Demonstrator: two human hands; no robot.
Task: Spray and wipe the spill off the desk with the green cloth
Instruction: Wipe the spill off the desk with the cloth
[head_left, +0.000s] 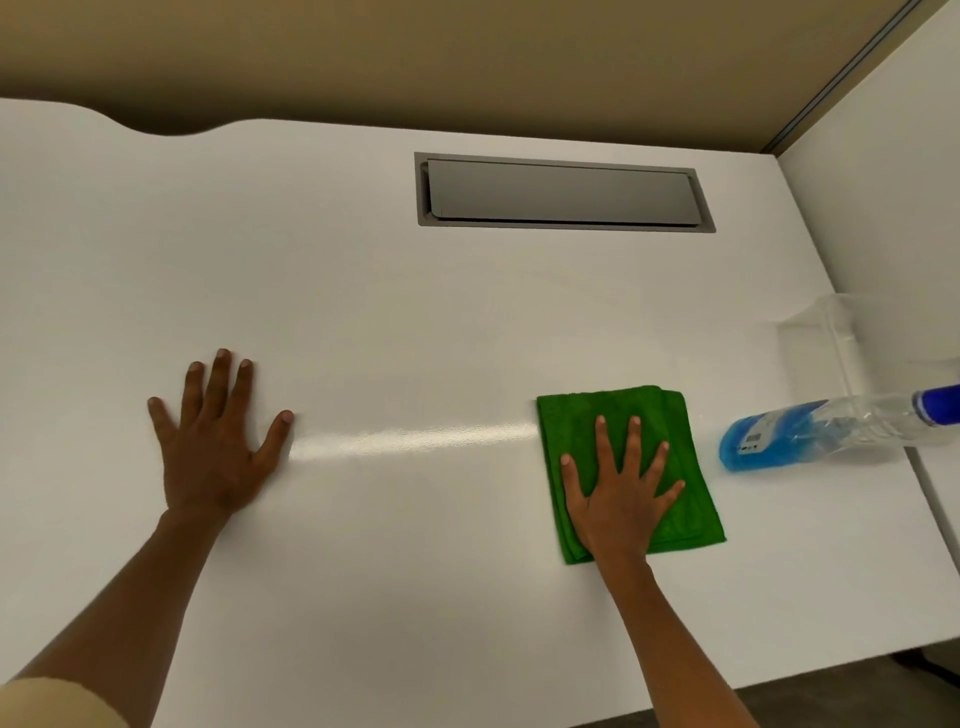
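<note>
Right hand (618, 499) flat, fingers spread on one green cloth (623, 415); left hand (213, 447) splayed on the desk (415, 322); one spray bottle (810, 431) at the right edge.

My right hand (618, 499) hides the green cloth's (670, 415) middle; the spray bottle's (810, 431) head is cut off at right.

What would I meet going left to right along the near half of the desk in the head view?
Left hand, flat on the white desk → shiny streak → green cloth under the right hand → spray bottle with blue liquid.
</note>
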